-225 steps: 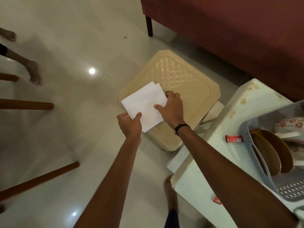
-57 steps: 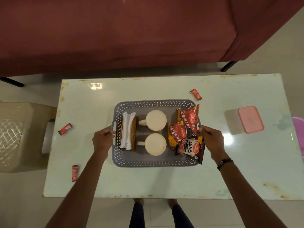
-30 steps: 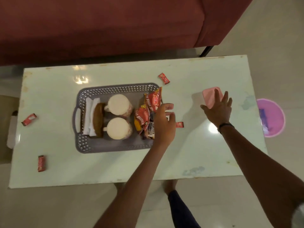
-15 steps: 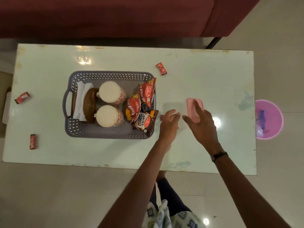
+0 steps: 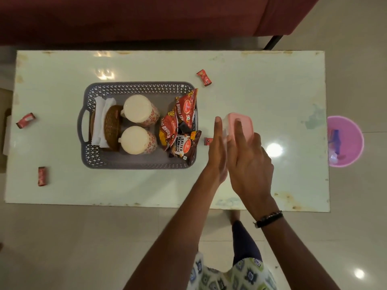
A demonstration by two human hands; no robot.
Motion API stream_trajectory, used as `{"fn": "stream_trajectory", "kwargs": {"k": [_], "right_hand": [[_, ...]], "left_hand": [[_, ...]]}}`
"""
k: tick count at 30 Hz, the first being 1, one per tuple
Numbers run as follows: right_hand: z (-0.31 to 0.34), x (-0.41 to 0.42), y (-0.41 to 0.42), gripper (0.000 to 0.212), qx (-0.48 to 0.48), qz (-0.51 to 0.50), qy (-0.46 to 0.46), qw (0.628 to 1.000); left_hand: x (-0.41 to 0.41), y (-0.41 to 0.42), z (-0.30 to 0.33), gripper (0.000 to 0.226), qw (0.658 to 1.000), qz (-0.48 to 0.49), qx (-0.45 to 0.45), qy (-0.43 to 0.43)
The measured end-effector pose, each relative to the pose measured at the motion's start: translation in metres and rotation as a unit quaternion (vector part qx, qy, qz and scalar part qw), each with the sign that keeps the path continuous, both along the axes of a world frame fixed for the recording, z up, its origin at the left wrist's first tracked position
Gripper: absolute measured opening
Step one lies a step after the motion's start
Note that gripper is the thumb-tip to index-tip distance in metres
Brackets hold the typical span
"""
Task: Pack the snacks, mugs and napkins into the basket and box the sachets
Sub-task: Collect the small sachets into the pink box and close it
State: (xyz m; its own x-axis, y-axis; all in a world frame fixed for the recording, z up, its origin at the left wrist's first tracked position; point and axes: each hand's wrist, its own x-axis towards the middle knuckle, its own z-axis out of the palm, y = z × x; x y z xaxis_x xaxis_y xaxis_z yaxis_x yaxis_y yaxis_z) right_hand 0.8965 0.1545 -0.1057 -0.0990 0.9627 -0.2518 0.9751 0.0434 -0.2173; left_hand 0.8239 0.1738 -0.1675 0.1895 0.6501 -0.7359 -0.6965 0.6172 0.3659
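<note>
A grey perforated basket [image 5: 138,86] stands on the pale table [image 5: 146,185]. It holds white napkins [image 5: 102,122] with brown woven coasters [image 5: 111,127], two mugs [image 5: 139,108] [image 5: 136,140] and red snack packets [image 5: 180,124]. Right of the basket, both my hands hold a small clear box with a pink lid [image 5: 240,124]. My left hand [image 5: 217,151] presses its left side; my right hand [image 5: 249,162] lies over the lid. Red sachets lie loose: one beside my left hand [image 5: 208,141], one beyond the basket [image 5: 204,77], two at the table's left [image 5: 26,120] [image 5: 41,176].
A dark red sofa [image 5: 146,17] runs along the table's far side. A pink tub [image 5: 345,141] with small items stands on the floor just off the table's right end. A beige stool edge shows at far left.
Both hands left the basket handles and moved right. My right hand pulled the pink-lidded box nearer the basket, and my left hand has now closed on its side.
</note>
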Motion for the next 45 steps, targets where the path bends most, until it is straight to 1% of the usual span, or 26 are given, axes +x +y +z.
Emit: {"fn": "stream_trajectory", "kwargs": {"k": [2, 4, 6, 9, 11, 12, 13, 14, 16, 17, 18, 20, 21, 22, 23, 26, 28, 30, 32, 33, 34, 36, 38, 40, 42, 45], "right_hand": [[-0.001, 0.012, 0.005, 0.065, 0.012, -0.016, 0.108, 0.994], [-0.004, 0.025, 0.013, 0.066, 0.004, -0.007, 0.177, 0.984], [-0.012, 0.039, 0.021, 0.061, 0.003, 0.026, 0.178, 0.984], [-0.033, 0.062, 0.026, 0.061, -0.029, 0.063, 0.118, 0.991], [-0.046, 0.078, 0.03, 0.051, -0.064, -0.001, 0.191, 0.98], [-0.053, 0.085, 0.033, 0.048, -0.079, -0.016, 0.224, 0.971], [-0.059, 0.091, 0.036, 0.047, -0.091, -0.025, 0.249, 0.964], [-0.065, 0.097, 0.039, 0.047, -0.101, -0.049, 0.284, 0.952], [-0.077, 0.11, 0.047, 0.045, -0.108, -0.133, 0.367, 0.915], [-0.083, 0.118, 0.052, 0.046, -0.114, -0.181, 0.408, 0.888], [-0.091, 0.128, 0.058, 0.048, -0.132, -0.232, 0.448, 0.853], [-0.106, 0.148, 0.069, 0.054, -0.179, -0.332, 0.524, 0.764], [-0.112, 0.156, 0.074, 0.057, -0.196, -0.368, 0.554, 0.721], [-0.117, 0.164, 0.079, 0.058, -0.208, -0.388, 0.577, 0.688], [-0.121, 0.169, 0.082, 0.058, -0.214, -0.395, 0.594, 0.667], [-0.131, 0.18, 0.09, 0.054, -0.208, -0.404, 0.609, 0.65], [-0.135, 0.183, 0.095, 0.052, -0.19, -0.42, 0.603, 0.651], [-0.137, 0.186, 0.101, 0.044, -0.169, -0.43, 0.588, 0.663], [-0.14, 0.187, 0.106, 0.033, -0.157, -0.421, 0.563, 0.693], [-0.141, 0.188, 0.108, 0.03, -0.154, -0.417, 0.544, 0.712], [-0.143, 0.189, 0.109, 0.027, -0.15, -0.415, 0.519, 0.732], [-0.146, 0.191, 0.112, 0.025, -0.13, -0.413, 0.46, 0.775], [-0.146, 0.192, 0.115, 0.028, -0.083, -0.4, 0.393, 0.824], [-0.147, 0.194, 0.119, 0.033, -0.026, -0.361, 0.318, 0.876], [-0.145, 0.192, 0.122, 0.036, 0.02, -0.323, 0.277, 0.905], [-0.14, 0.174, 0.126, 0.033, 0.059, -0.259, 0.298, 0.917]], "left_hand": [[0.002, -0.004, -0.006, 0.074, 1.0, 0.007, 0.016, 0.014], [0.005, -0.005, -0.012, 0.077, 1.0, 0.017, 0.011, 0.024], [0.012, 0.001, -0.017, 0.07, 0.999, 0.01, 0.008, 0.053], [0.035, 0.012, -0.016, 0.051, 0.994, -0.031, -0.002, 0.1], [0.051, 0.018, -0.021, 0.043, 0.989, -0.055, -0.013, 0.14], [0.057, 0.02, -0.025, 0.046, 0.986, -0.052, -0.026, 0.158], [0.061, 0.023, -0.029, 0.049, 0.986, -0.038, -0.042, 0.158], [0.063, 0.026, -0.032, 0.046, 0.989, -0.012, -0.056, 0.136], [0.065, 0.034, -0.039, 0.036, 0.991, 0.044, -0.068, 0.104], [0.065, 0.038, -0.045, 0.034, 0.989, 0.061, -0.074, 0.116], [0.065, 0.043, -0.051, 0.035, 0.984, 0.064, -0.08, 0.148], [0.063, 0.052, -0.062, 0.037, 0.972, 0.042, -0.078, 0.216], [0.063, 0.058, -0.066, 0.041, 0.969, 0.022, -0.069, 0.237], [0.062, 0.062, -0.069, 0.047, 0.965, -0.002, -0.059, 0.257], [0.062, 0.065, -0.072, 0.051, 0.957, -0.027, -0.052, 0.283], [0.064, 0.068, -0.078, 0.046, 0.931, -0.055, -0.042, 0.36], [0.067, 0.065, -0.08, 0.042, 0.911, -0.058, -0.037, 0.406], [0.069, 0.062, -0.078, 0.041, 0.893, -0.071, -0.027, 0.444], [0.069, 0.058, -0.075, 0.037, 0.878, -0.066, -0.005, 0.474], [0.068, 0.055, -0.073, 0.034, 0.861, -0.06, 0.017, 0.504], [0.067, 0.052, -0.07, 0.029, 0.835, -0.059, 0.043, 0.545], [0.06, 0.042, -0.068, 0.021, 0.764, -0.083, 0.082, 0.634], [0.048, 0.029, -0.069, 0.027, 0.689, -0.136, 0.092, 0.706], [0.033, 0.016, -0.073, 0.036, 0.636, -0.194, 0.088, 0.742], [0.021, 0.005, -0.076, 0.041, 0.612, -0.249, 0.079, 0.747], [0.011, 0.0, -0.08, 0.034, 0.599, -0.29, 0.084, 0.742]]}}
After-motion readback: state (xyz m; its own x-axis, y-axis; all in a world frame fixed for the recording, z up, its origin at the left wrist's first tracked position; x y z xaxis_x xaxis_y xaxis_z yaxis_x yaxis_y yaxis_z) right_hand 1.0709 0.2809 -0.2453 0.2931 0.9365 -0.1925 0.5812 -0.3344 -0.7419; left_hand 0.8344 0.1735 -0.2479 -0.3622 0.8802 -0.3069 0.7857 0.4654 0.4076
